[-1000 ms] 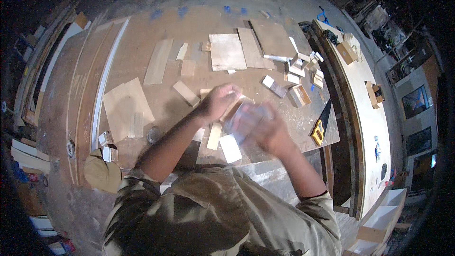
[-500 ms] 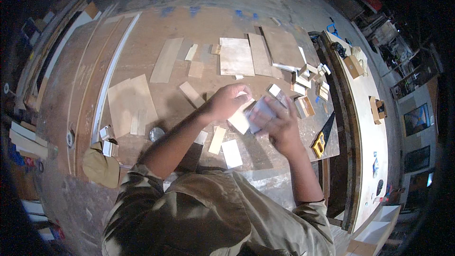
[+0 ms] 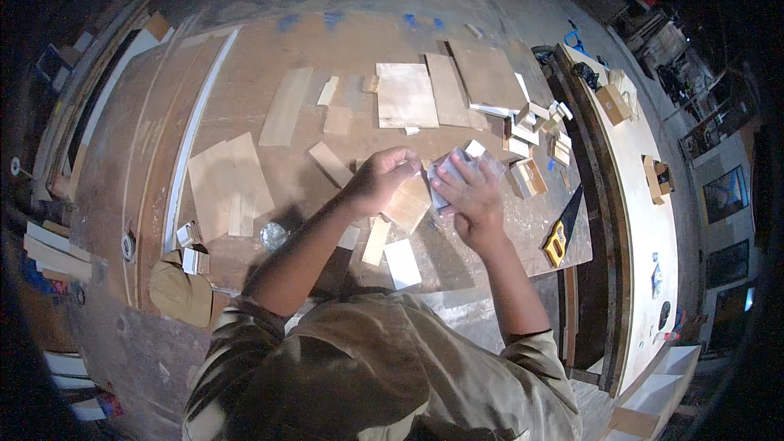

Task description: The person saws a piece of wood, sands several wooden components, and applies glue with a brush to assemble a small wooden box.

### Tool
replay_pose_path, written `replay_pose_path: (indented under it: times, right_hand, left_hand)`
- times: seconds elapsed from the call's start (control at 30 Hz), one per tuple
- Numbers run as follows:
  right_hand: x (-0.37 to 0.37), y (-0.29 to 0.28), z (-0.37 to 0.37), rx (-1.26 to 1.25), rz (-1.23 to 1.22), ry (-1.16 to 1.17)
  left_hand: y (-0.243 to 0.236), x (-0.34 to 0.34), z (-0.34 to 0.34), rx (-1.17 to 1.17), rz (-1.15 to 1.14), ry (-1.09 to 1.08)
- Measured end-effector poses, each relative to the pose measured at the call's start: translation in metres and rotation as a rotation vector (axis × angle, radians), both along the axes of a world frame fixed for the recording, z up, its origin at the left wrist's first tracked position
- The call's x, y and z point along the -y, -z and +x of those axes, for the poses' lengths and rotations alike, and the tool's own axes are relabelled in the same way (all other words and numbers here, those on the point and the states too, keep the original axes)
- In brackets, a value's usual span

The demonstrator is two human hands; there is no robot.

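My left hand is closed on the upper edge of a small light wooden board, tilted above the table. Just right of it, my right hand grips a pale greyish flat piece, its fingers lying across it. What that piece is made of is too unclear to tell. It is close against the board's right side; I cannot tell whether they touch. Below the hands lie a narrow wood strip and a white rectangular piece.
Wooden panels and offcuts lie across the brown worktable. A yellow-handled saw rests at the right edge, near small wooden boxes. A cap and a clear round object are at the left. A side bench stands right.
My right hand, blurred before, is now sharper, its fingers flatter over the pale piece. The wooden board has turned to show more of its broad face. My left hand keeps its hold.
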State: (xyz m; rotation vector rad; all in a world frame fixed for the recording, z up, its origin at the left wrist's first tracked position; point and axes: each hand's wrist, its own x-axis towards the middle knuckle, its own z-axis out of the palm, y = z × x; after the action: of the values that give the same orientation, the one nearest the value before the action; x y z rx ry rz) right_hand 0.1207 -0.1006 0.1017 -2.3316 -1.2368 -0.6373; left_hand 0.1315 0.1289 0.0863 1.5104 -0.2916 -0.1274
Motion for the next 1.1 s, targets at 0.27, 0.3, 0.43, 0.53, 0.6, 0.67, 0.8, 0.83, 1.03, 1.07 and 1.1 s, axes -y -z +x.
replay_pose_path:
  times: [0.27,0.3,0.43,0.53,0.6,0.67,0.8,0.83,1.03,1.07,1.1]
  right_hand:
    - [-0.008,0.002,-0.009,-0.010,0.185,-0.014]
    - [-0.016,0.004,-0.010,-0.023,0.282,-0.046]
    - [-0.025,0.008,-0.031,0.098,0.139,-0.169]
    - [-0.025,-0.007,-0.008,-0.050,0.385,-0.042]
    - [-0.028,0.000,-0.021,0.022,0.297,-0.051]
    - [-0.028,0.005,-0.036,0.076,0.144,-0.224]
    - [-0.024,0.021,-0.016,0.140,-0.049,0.127]
    - [-0.021,0.010,-0.010,0.105,0.122,0.115]
    - [-0.018,-0.003,-0.021,0.084,0.241,-0.096]
    - [-0.018,-0.001,-0.017,0.028,0.252,-0.080]
    - [-0.018,0.000,-0.011,-0.024,0.250,-0.065]
  left_hand:
    - [0.014,0.014,-0.016,-0.210,-0.246,-0.111]
    - [0.022,0.018,-0.019,-0.292,-0.455,-0.144]
    - [0.032,0.014,-0.025,-0.023,-0.400,-0.031]
    - [0.038,0.015,-0.031,-0.525,-0.787,0.013]
    - [0.037,0.021,-0.026,-0.553,-0.769,-0.040]
    - [0.025,0.024,-0.023,-0.580,-0.756,-0.034]
    - [-0.004,0.035,-0.023,-0.611,-1.154,0.558]
    - [-0.005,0.034,-0.019,-0.638,-1.269,0.824]
    - [0.005,0.036,-0.018,-0.899,-1.412,0.718]
    - [0.005,0.033,-0.021,-0.903,-1.394,0.703]
    - [0.009,0.031,-0.020,-0.908,-1.381,0.696]
